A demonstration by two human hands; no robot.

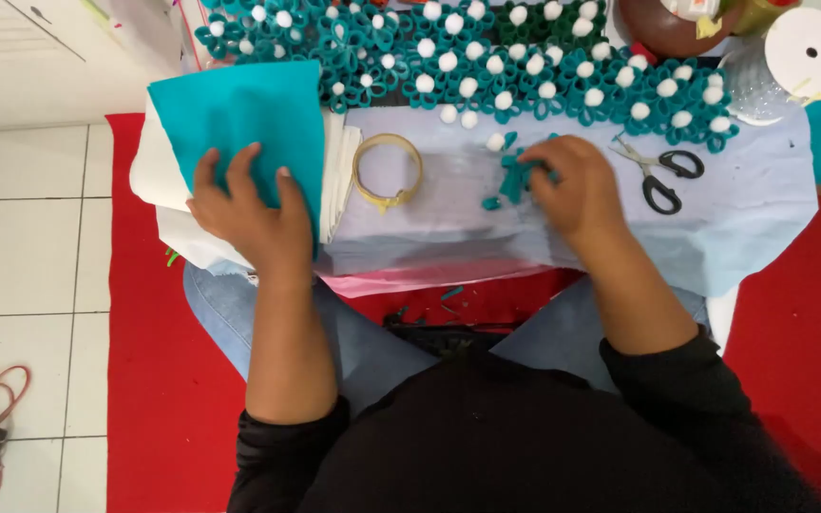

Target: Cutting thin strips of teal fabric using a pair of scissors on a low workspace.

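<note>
Red mat (159,380): spread over the white tiled floor as the sitting place; the crossed legs in blue jeans are rested on it, and small teal offcuts are seen scattered on it between the knees.
Pale blue work sheet (762,218): laid flat across the lap and out to the right, so that a level working surface is given close to the body.
Row of finished flowers (544,66): teal felt flowers with white pompom centres are packed along the far edge of the sheet, kept out of the hands' way, it would seem, yet within reach.
Teal felt sheet (239,119): laid on top of a stack of white sheets at the left edge of the work surface, hanging partly over the floor.
Left hand (249,214): laid flat with fingers spread on the near edge of the teal felt sheet, apparently to steady it and the stack beneath.
Right hand (572,185): closed in a pinch on the small teal felt piece, which is pressed against the work sheet.
Tape roll (387,171): a yellowish ring lying flat between the two hands.
Scissors (662,171): black-handled, closed, put down just right of the right hand.
Small teal felt piece (515,176): held at the right fingertips, a loose white pompom just above it.
</note>
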